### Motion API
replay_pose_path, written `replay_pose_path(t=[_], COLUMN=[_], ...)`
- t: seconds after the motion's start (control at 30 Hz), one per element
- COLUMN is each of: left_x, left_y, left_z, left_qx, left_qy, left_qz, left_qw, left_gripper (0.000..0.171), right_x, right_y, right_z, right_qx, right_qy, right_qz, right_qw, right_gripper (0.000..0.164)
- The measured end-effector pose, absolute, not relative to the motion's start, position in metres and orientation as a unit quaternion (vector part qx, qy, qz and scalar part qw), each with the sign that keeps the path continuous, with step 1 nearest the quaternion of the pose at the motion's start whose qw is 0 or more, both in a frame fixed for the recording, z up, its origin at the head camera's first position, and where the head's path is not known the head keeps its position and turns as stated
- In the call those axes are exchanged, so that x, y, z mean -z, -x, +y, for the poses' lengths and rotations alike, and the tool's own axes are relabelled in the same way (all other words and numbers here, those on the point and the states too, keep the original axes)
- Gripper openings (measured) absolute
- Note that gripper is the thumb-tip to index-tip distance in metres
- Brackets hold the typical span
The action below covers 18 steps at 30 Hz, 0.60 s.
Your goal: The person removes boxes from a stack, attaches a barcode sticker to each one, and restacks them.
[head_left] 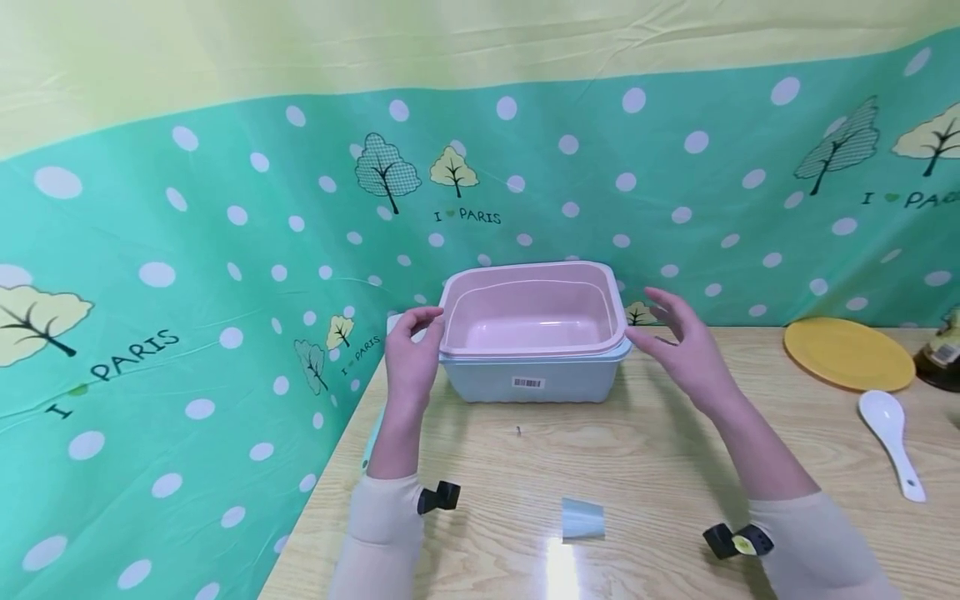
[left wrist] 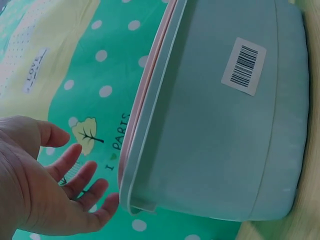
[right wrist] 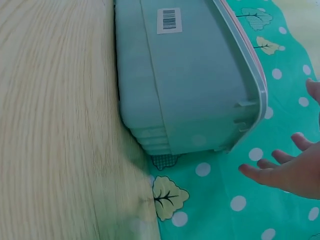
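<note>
A pink plastic basin (head_left: 534,304) sits nested in a light blue one (head_left: 480,382), with the pink rim standing a little above the blue rim. On the blue front wall is a barcode label (head_left: 528,382). My left hand (head_left: 411,354) is at the left end of the rims, fingers loosely bent, holding nothing; in the left wrist view its little finger lies close to the blue rim, and contact is unclear. Off the right end, my right hand (head_left: 693,358) is spread, thumb nearest the rim; the right wrist view shows these fingers (right wrist: 257,173) apart from the basin.
Behind the basins hangs a green dotted cloth (head_left: 525,183), which also covers the left side. To the right lie a yellow plate (head_left: 847,354), a white spoon (head_left: 892,442) and a dark bottle (head_left: 941,354). A bluish square piece (head_left: 582,518) lies on the wooden table (head_left: 495,517).
</note>
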<state>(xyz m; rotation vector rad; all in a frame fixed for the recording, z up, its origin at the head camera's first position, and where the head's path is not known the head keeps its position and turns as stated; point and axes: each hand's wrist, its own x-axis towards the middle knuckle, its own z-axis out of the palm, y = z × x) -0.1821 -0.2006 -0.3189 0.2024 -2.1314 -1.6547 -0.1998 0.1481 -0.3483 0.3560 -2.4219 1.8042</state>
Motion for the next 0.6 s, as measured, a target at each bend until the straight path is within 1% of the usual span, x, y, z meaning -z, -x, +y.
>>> replay_pose_path(t=[0.17,0.37,0.6], left_x=[0.313,0.309,0.31], left_y=[0.178,0.171,0.164], left_z=[-0.195,-0.187,-0.175], left_qx=[0.601,0.632,0.644], left_qy=[-0.062,0.001,0.079], left_qz=[-0.769,-0.752,-0.746], left_qw=[0.207,0.186,0.147], left_gripper=[0.025,0.022,0.025], right_x=[0.347,0.348,0.349], right_y=[0.191,0.18,0.166], right_z=[0.155,0.164,0.173], right_qx=[-0.591,-0.576,-0.542], right_qy=[-0.12,-0.151,-0.209], right_qz=[-0.795,-0.8,-0.809], right_qw=[0.065,0.072,0.092], right_gripper=[0.074,0.065,0.058])
